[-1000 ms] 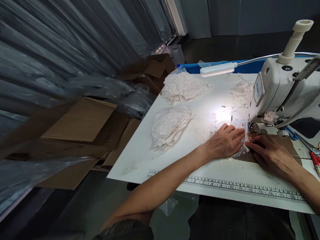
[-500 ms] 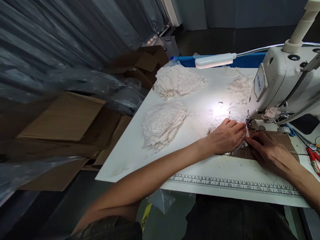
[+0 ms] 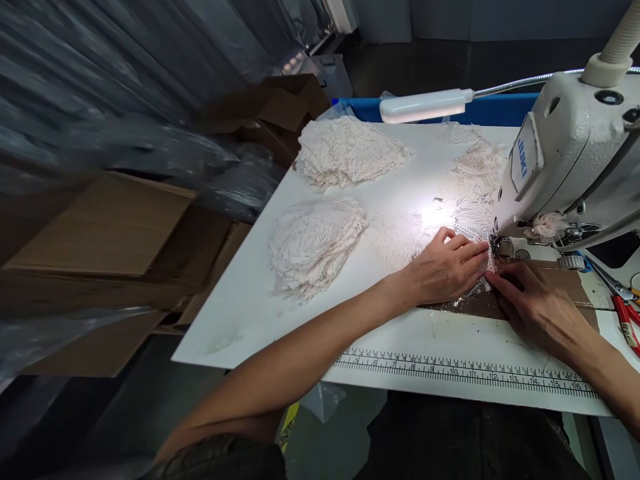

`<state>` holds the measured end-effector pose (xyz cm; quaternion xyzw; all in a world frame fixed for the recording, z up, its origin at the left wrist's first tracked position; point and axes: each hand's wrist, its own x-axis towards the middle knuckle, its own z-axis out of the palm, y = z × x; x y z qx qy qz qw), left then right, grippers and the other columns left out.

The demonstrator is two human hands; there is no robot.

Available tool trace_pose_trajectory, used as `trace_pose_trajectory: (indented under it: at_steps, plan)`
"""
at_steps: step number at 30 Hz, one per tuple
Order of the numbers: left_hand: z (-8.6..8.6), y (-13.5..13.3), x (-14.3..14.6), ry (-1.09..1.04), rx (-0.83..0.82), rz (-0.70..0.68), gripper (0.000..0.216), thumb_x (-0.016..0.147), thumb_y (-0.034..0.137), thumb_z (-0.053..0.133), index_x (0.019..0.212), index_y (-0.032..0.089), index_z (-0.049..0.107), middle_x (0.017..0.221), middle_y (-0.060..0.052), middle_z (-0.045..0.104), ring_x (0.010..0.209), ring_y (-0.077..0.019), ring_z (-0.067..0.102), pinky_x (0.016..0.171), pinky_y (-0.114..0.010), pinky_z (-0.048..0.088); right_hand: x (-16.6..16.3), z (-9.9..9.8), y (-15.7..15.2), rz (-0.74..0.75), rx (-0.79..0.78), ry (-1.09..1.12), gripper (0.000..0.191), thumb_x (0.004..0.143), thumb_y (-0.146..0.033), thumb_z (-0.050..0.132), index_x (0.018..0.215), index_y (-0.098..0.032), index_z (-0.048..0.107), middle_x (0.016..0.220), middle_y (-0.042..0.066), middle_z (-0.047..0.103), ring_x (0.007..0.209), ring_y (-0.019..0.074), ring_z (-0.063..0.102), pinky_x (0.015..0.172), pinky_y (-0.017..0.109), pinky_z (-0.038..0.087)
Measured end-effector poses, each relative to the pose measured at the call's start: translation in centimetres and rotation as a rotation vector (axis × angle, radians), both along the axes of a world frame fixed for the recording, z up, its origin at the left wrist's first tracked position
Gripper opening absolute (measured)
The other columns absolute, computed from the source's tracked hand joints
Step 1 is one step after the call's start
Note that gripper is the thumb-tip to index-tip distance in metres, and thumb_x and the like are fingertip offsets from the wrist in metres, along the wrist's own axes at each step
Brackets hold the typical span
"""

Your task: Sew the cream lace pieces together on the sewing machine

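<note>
One head-worn view looks forward and down, close over the sewing table (image 3: pixel 260 293).

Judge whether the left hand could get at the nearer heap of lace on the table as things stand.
Probably yes. The left hand lies flat on the lace by the needle, and only bare white table and thin lace separate it from the nearer heap of lace.

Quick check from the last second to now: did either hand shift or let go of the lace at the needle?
Both hands crept slightly toward the sewing machine needle. Left hand lies flat on the lace piece; right hand presses beside it. Nothing let go. The lace piles stayed put; the rest is only camera shift.
</note>
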<state>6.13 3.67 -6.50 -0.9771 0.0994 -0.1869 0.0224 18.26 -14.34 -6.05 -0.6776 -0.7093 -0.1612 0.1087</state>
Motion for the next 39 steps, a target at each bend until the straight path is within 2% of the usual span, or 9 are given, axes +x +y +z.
trace_pose_trajectory:
  at_steps: [8,13,15,21,29,39]
  plan:
    - [0.4,0.0,-0.1,0.031,0.021,-0.020,0.033,0.101,0.028,0.036,0.119,0.014,0.059,0.128,-0.010,0.062,0.100,-0.0219,0.059,0.087,-0.041,0.042,0.1,-0.2,-0.1,-0.053,-0.037,0.100,0.028,0.093,-0.015,0.041,0.110,-0.018,0.063,0.097,0.011,0.060,0.075,0.0190,0.058,0.047,0.025,0.043]
    - [0.3,-0.2,-0.1,0.043,-0.017,-0.007,0.036,0.101,0.031,0.034,0.121,0.014,0.060,0.127,-0.010,0.062,0.096,-0.0220,0.057,0.082,-0.041,0.042,1.9,-0.3,-0.4,0.004,0.051,0.314,0.030,0.096,-0.020,0.041,0.113,-0.016,0.066,0.098,0.010,0.063,0.079,0.0170,0.062,0.068,0.029,0.055]
    - [0.1,-0.2,-0.1,0.057,-0.047,0.010,0.038,0.102,0.032,0.033,0.122,0.015,0.060,0.127,-0.010,0.062,0.096,-0.0224,0.057,0.079,-0.040,0.042,2.6,-0.6,-0.6,-0.018,0.040,0.285,0.031,0.097,-0.023,0.041,0.113,-0.017,0.067,0.098,0.011,0.063,0.080,0.0182,0.063,0.069,0.030,0.055]
    - [-0.2,-0.4,-0.3,0.044,-0.070,0.028,0.041,0.102,0.034,0.031,0.122,0.015,0.060,0.129,-0.011,0.061,0.097,-0.0234,0.056,0.076,-0.039,0.041,3.1,-1.4,-0.8,0.023,0.011,0.033,0.032,0.097,-0.023,0.040,0.115,-0.017,0.067,0.097,0.013,0.062,0.074,0.0196,0.060,0.054,0.027,0.050]
    - [-0.1,-0.5,-0.3,0.019,-0.048,0.022,0.040,0.102,0.035,0.033,0.122,0.014,0.060,0.128,-0.010,0.062,0.095,-0.0226,0.057,0.075,-0.039,0.041,2.3,-0.4,-0.8,0.113,0.020,0.154,0.028,0.096,-0.018,0.044,0.117,-0.019,0.062,0.099,0.009,0.059,0.080,0.0174,0.059,0.064,0.028,0.052]
    - [-0.1,-0.4,-0.2,-0.002,-0.023,-0.007,0.036,0.100,0.032,0.035,0.121,0.014,0.058,0.129,-0.012,0.062,0.096,-0.0228,0.059,0.078,-0.041,0.040,2.1,-0.4,-0.7,0.075,-0.012,0.116,0.028,0.095,-0.018,0.045,0.115,-0.022,0.064,0.098,0.008,0.060,0.079,0.0175,0.058,0.064,0.028,0.050]
